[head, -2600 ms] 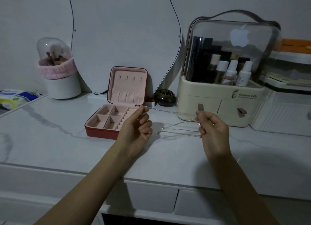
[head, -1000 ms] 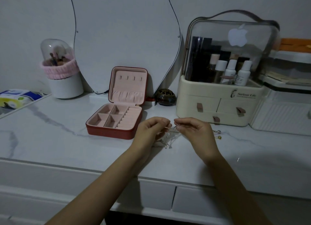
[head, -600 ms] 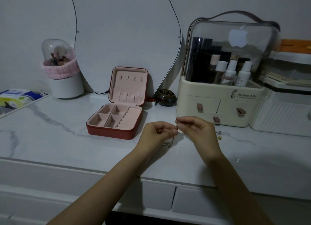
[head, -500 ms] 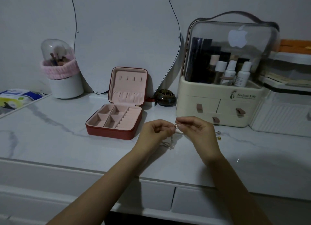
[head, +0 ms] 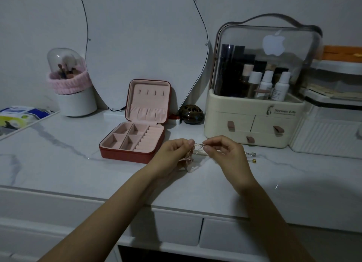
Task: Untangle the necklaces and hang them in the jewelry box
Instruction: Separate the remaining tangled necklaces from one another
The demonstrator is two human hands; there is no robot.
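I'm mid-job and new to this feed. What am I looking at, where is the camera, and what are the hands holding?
There is no machine: a person works with bare hands, filmed by one wide-angle camera worn on the head, looking down at a marble-look counter. The left hand and right hand each pinch thin tangled necklace chains between them, just above the counter. To the left an open red jewelry box stands with nothing on its lid hooks. Behind are a cosmetics organizer, a brush holder and a mirror. Two small pendants lie right of the hands.
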